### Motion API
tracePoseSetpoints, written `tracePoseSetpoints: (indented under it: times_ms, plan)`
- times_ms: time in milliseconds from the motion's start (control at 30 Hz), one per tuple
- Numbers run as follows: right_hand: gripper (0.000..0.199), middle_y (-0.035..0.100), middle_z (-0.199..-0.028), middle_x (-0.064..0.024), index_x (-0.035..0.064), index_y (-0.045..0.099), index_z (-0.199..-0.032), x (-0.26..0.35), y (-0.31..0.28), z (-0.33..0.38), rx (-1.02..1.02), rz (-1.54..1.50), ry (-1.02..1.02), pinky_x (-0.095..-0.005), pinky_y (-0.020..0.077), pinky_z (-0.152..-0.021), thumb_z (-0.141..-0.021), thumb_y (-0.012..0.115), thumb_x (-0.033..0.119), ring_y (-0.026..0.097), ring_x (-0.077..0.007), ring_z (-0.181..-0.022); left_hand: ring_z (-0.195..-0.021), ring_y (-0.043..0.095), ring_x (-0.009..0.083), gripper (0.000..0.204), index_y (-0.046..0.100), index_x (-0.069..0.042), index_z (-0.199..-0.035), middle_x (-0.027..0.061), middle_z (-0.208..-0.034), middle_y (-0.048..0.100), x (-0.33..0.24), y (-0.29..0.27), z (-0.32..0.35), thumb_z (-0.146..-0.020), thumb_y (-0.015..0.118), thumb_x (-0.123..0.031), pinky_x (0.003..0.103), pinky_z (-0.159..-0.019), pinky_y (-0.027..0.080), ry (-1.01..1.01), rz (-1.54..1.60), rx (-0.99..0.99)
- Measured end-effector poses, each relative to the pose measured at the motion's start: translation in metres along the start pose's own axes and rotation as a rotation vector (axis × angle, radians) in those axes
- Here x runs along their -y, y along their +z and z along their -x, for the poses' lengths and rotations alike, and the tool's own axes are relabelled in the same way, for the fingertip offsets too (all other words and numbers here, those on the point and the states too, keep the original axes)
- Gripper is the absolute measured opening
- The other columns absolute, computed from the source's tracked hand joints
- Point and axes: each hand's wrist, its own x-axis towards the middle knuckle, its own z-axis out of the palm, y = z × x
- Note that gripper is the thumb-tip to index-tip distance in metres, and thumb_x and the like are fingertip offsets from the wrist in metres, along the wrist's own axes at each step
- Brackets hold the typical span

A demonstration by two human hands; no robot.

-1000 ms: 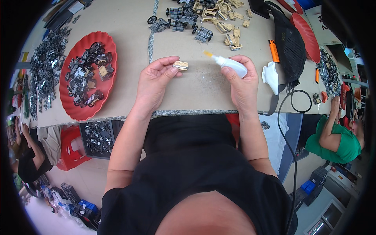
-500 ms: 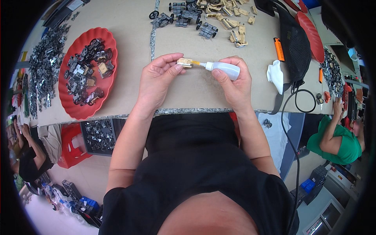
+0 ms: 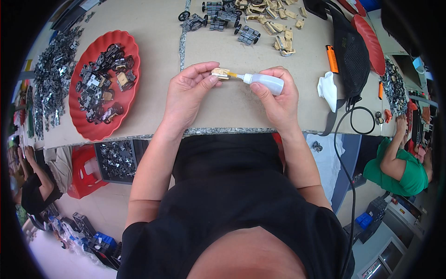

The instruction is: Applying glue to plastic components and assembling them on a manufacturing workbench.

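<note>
Between the thumb and fingers of my left hand [image 3: 189,90] is a small tan plastic toy vehicle part [image 3: 220,73]. My right hand [image 3: 282,97] grips a translucent white squeeze bottle [image 3: 268,83], tilted with its nozzle pointing left. The bottle's thin yellowish tip reaches the tan part's right end; whether it touches cannot be made out. Beyond my hands lie several loose tan parts [image 3: 284,45] and dark grey wheeled chassis [image 3: 247,34]. A red scalloped tray [image 3: 132,95] to the left holds dark wheeled pieces, some with tan parts on them.
At right are a crumpled white cloth [image 3: 327,89], an orange tool [image 3: 331,59], a black bag [image 3: 351,58] and a black cable [image 3: 341,153]. Grey parts are heaped at far left [image 3: 53,76]. The table's front edge [image 3: 218,131] runs below my wrists. Other people sit at both sides.
Both hands stay nearly still, with the bottle tip still at the tan part. The surroundings have shifted only slightly in the picture.
</note>
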Motion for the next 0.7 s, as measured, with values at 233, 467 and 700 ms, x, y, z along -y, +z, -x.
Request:
tracePoseSetpoints:
  times_ms: [233, 467, 700]
  plan:
    - [0.027, 0.054, -0.087, -0.0050, 0.0018, 0.053, -0.093, -0.0011, -0.0004, 0.0002, -0.013, -0.023, -0.055, -0.0238, 0.0446, -0.065, -0.077, 0.071, 0.015, 0.055, -0.0110, -0.076, -0.083, 0.058, 0.0115, 0.028, 0.055, 0.005, -0.111, 0.0086, -0.095, 0.062, 0.0010, -0.0002, 0.0001, -0.084, 0.058, 0.001, 0.023, -0.080, 0.047, 0.009, 0.006, 0.008]
    - [0.027, 0.053, -0.086, -0.0052, 0.0025, 0.053, -0.092, -0.0028, 0.0025, -0.0002, -0.005, -0.034, -0.078, -0.0237, 0.0437, -0.065, -0.076, 0.072, 0.013, 0.054, -0.0113, -0.075, -0.083, 0.059, 0.0118, 0.028, 0.055, 0.005, -0.111, 0.0090, -0.096, 0.063, 0.0008, -0.0002, -0.0001, -0.084, 0.058, 0.002, 0.023, -0.080, 0.047, 0.003, -0.024, 0.010]
    - [0.026, 0.054, -0.085, -0.0057, 0.0029, 0.053, -0.091, -0.0027, 0.0026, -0.0012, 0.012, 0.033, -0.118, -0.0242, 0.0435, -0.064, -0.076, 0.071, 0.013, 0.054, -0.0116, -0.074, -0.084, 0.059, 0.0118, 0.027, 0.055, 0.005, -0.111, 0.0093, -0.096, 0.063, 0.0005, 0.0010, 0.0002, -0.084, 0.058, 0.001, 0.023, -0.080, 0.048, 0.018, -0.019, 0.018]
